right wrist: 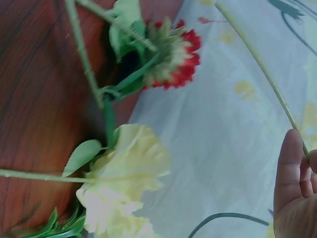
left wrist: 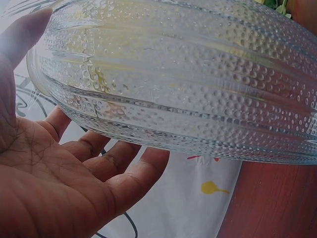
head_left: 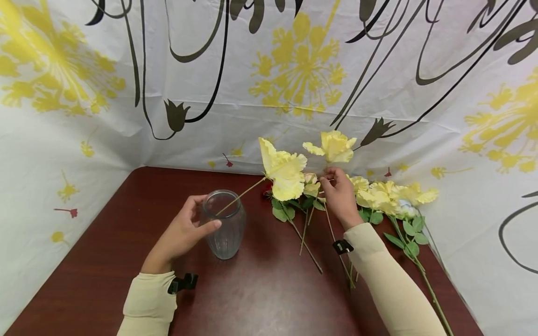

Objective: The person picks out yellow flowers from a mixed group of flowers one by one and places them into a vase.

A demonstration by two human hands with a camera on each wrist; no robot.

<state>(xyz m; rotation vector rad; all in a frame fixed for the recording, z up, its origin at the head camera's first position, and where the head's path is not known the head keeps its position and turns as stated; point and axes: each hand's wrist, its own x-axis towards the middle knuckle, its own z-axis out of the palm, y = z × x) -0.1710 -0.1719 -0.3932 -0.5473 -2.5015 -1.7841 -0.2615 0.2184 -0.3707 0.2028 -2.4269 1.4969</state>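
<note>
While the left hand (head_left: 182, 233) curls around the glass vase (head_left: 227, 240), we see the right hand (head_left: 340, 196) pinching the stem (right wrist: 267, 73) of a ruffled yellow flower (head_left: 337, 147). The vase, clear, ribbed and dimpled, is on the dark red table (head_left: 260, 298); a yellow bloom (head_left: 287, 176) leans rightward from its mouth, toward loose yellow flowers (head_left: 380, 196) lying beyond.

A vase (head_left: 227, 239) stands on the table (head_left: 256, 298), the left hand (head_left: 181, 235) at its left side; one flower (head_left: 286, 175) leans rightward from it. Loose flowers (head_left: 381, 196) lie farther right, the right hand (head_left: 340, 195) apparently above some. Cloth (head_left: 235, 135) hangs behind the table.
</note>
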